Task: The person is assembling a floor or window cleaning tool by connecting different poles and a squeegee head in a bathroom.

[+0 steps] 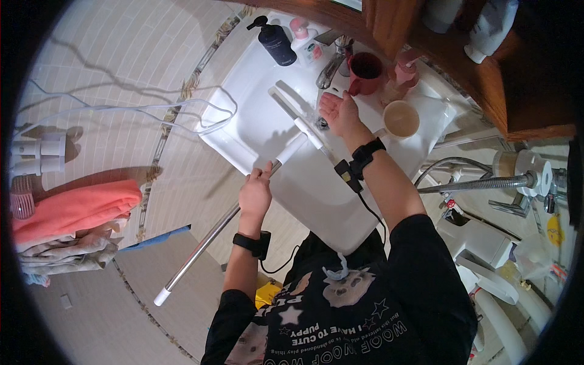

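My left hand (255,198) is wrapped round the metal pole of a squeegee (225,224). Its white T-shaped head lies slantwise over the white sink basin (252,118), and the pole's white end points down to the left. My right hand (340,114) is held palm up below the chrome faucet (330,72), fingers loosely apart and nothing in them. It is just beyond the squeegee head, and I cannot tell whether water is running. Black bands circle both wrists; a small black box (348,175) with a cable sits by the right one.
Behind the basin stand a black pump bottle (277,44), a white bottle with pink pump (305,44), a red mug (365,72) and a beige cup (401,118). A wooden shelf (486,79) overhangs at right. White cables (134,109) and towels (79,210) hang at left.
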Demonstrator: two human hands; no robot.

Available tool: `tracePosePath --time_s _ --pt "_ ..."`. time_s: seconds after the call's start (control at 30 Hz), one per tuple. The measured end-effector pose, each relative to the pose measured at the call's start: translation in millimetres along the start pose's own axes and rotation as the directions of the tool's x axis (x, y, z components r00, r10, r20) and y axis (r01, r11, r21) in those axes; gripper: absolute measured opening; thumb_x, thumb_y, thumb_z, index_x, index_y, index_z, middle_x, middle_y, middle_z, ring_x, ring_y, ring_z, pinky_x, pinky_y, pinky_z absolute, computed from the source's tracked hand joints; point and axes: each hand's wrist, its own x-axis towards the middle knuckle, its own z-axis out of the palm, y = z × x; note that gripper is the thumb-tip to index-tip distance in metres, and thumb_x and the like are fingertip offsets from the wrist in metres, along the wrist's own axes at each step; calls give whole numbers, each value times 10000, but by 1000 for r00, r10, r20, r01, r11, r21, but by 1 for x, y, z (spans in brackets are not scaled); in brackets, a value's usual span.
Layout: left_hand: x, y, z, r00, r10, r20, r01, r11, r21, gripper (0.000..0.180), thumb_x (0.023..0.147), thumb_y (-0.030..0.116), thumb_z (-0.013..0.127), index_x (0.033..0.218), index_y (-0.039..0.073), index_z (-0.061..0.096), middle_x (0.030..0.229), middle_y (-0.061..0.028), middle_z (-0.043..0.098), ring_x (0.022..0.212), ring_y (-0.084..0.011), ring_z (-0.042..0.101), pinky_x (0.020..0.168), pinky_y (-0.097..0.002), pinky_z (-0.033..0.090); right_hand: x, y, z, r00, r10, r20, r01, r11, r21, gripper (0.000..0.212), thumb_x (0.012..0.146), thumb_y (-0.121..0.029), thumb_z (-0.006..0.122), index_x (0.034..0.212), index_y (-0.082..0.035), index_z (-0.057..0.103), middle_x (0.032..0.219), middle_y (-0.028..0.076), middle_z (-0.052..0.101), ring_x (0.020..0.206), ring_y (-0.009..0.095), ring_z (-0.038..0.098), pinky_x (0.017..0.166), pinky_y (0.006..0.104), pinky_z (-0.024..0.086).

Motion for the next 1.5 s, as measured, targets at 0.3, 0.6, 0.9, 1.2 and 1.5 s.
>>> tracePosePath --time_s 0.3,0.6,0.9,1.2,1.5 --pt "0 2 2 999 19 -41 -18 1000 16 446 730 82 508 1158 194 452 889 -52 513 804 -232 522 614 -345 466 12 44 62 987 -159 -35 162 951 263 600 860 -440 178 1161 39 376 1233 166 370 1117 278 346 972 376 199" --pt "-4 1 7 998 16 -53 -15 1000 10 438 743 95 496 1166 197 444 885 -52 513 803 -232 519 624 -345 466 13 27 -10 948 -187 -257 264 912 313 540 851 -451 193 988 -21 488 985 72 510 980 182 445 876 342 329" --pt "-7 -2 11 999 -3 -50 2 1000 -13 434 747 93 485 1169 187 440 893 -47 506 808 -237 510 645 -346 464 34 52 46 998 -52 47 23 875 483 605 837 -504 184 1064 -12 453 908 60 501 824 180 455 795 293 326" --pt "-1 -5 11 999 7 -47 -9 999 -41 412 750 88 481 1155 155 447 915 -54 515 823 -249 508 660 -356 462 8 9 -16 964 -198 -180 246 921 303 646 852 -479 147 1068 39 467 1054 152 520 1013 222 453 880 337 328" --pt "8 -11 16 993 26 -115 -27 1000 -5 409 737 103 513 1139 78 445 935 -77 529 838 -248 516 667 -352 459 17 26 -10 988 -118 -95 142 941 308 495 873 -380 237 995 21 501 916 143 572 878 238 541 824 352 412"
